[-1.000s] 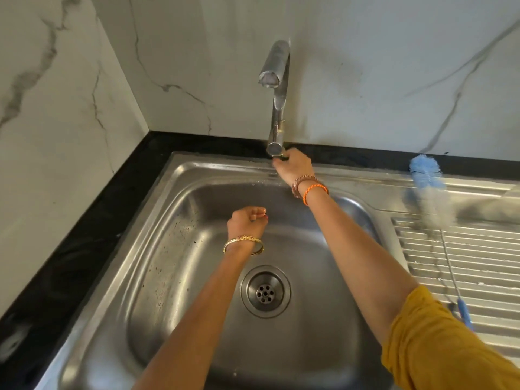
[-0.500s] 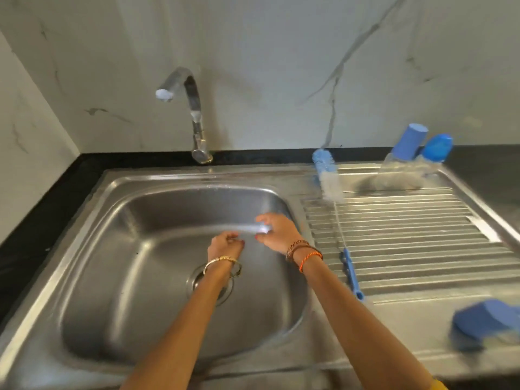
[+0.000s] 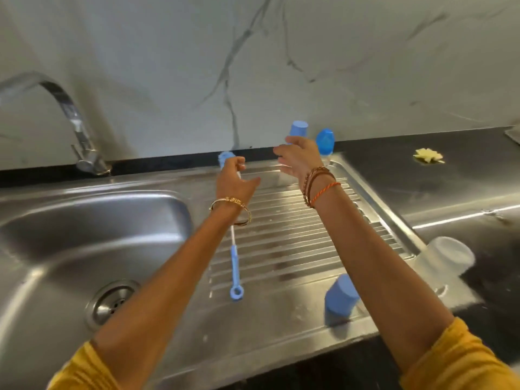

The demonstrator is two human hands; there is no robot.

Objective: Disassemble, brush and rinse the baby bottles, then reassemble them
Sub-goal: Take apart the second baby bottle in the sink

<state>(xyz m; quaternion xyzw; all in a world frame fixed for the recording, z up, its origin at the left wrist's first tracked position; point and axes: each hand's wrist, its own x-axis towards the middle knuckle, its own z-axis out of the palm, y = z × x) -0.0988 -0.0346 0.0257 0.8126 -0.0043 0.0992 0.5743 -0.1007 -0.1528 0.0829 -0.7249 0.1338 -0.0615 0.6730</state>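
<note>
A: status on hands?

B: left hand [image 3: 235,180] over the ribbed stainless steel drainboard [image 3: 284,249], fingers curled at the bristle end of the long blue-handled bottle brush [image 3: 234,266]; looks like a grip on the wire stem, but blur leaves it uncertain; the brush's ring-ended handle lies on the drainboard.

A: right?

B: right hand [image 3: 298,161] spread, fingers relaxed, holding nothing; just in front of the two blue-capped clear baby bottles [image 3: 325,143] at the back of the drainboard by the grey-veined white marble wall [image 3: 253,66]; can't tell if it touches them.

A: other parts?

B: loose blue plastic cap [image 3: 340,301] standing on the drainboard's front edge; translucent clear plastic cup [image 3: 444,258] just right of it on the black counter [image 3: 450,175]; curved chrome tap [image 3: 70,119] behind the steel sink basin [image 3: 84,235].
</note>
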